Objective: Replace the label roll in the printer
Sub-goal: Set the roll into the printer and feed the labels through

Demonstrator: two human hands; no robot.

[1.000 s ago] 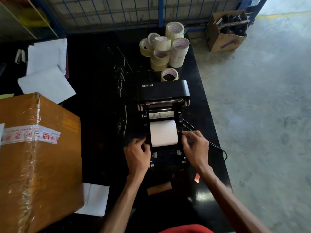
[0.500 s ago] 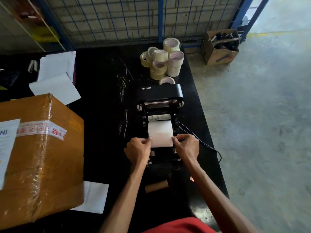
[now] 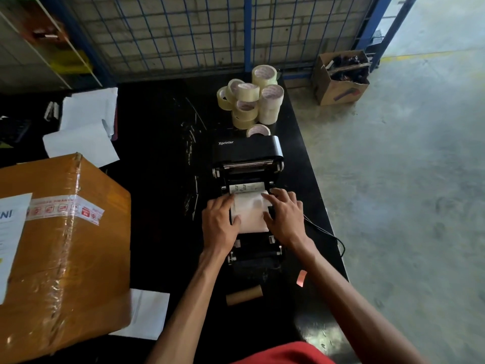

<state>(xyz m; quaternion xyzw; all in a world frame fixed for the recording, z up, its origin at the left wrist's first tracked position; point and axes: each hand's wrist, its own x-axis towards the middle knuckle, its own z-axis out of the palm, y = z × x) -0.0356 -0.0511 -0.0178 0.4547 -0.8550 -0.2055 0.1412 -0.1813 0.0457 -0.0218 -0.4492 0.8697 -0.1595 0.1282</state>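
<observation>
Black Xprinter label printer [image 3: 248, 151] standing open on the glossy black surface [image 3: 157, 153], lid tipped back toward the blue wire fence; white label roll [image 3: 249, 211] lying in the open bay, between both hands; left hand [image 3: 219, 222] laid against the roll's left side, thumb over its front, fingers loosely curled round the edge, grip closed on the roll; right hand [image 3: 284, 218] pressed flat on the roll's right side, fingers spread across the top, resting rather than pinching; empty brown cardboard core [image 3: 244, 294] lying on its side just in front of the printer, apart from both hands; small pink paper scrap [image 3: 301, 278] near it to the right; thin black cable [image 3: 328, 233] trailing off the printer's right side; pile of clear packing-tape rolls [image 3: 252, 97] stacked behind the printer; large tan taped carton [image 3: 65, 245] at the left, loose white sheets [image 3: 84, 127] beyond it; open brown cardboard box [image 3: 338, 80] on the concrete floor at far right
</observation>
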